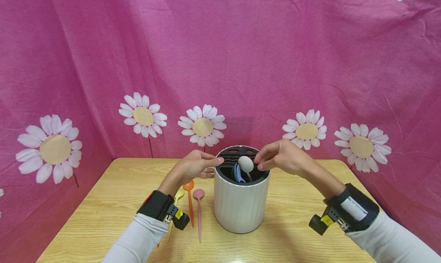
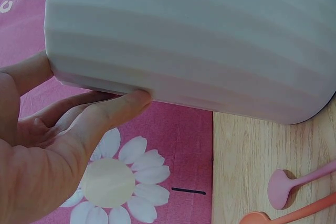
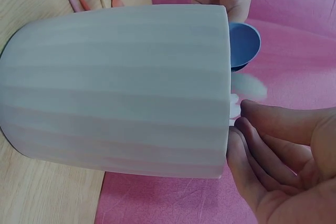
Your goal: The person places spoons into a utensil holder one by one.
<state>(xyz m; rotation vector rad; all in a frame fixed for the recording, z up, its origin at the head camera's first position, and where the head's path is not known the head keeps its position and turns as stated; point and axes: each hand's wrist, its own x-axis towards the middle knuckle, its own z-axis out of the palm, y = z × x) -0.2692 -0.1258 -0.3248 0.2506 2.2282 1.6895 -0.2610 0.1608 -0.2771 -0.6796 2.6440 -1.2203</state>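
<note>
A white ribbed utensil holder (image 1: 240,205) with a dark slotted top stands on the table. My left hand (image 1: 197,165) touches its left side near the rim, with fairly straight fingers. Inside the round opening, a white spoon (image 1: 246,164) leans bowl up beside blue spoons (image 1: 237,173). To the right of the white spoon, my right hand (image 1: 284,157) has its bent fingertips close together at the rim. In the right wrist view, no utensil shows between the fingers of the right hand (image 3: 286,156), and the blurred white spoon (image 3: 249,85) stands apart from them.
Left of the holder lie a pink spoon (image 1: 199,213), an orange spoon (image 1: 189,201) and a yellow spoon (image 1: 179,194), partly behind my left wrist. The wooden table (image 1: 296,217) meets a pink flowered cloth (image 1: 241,64) at the back and sides.
</note>
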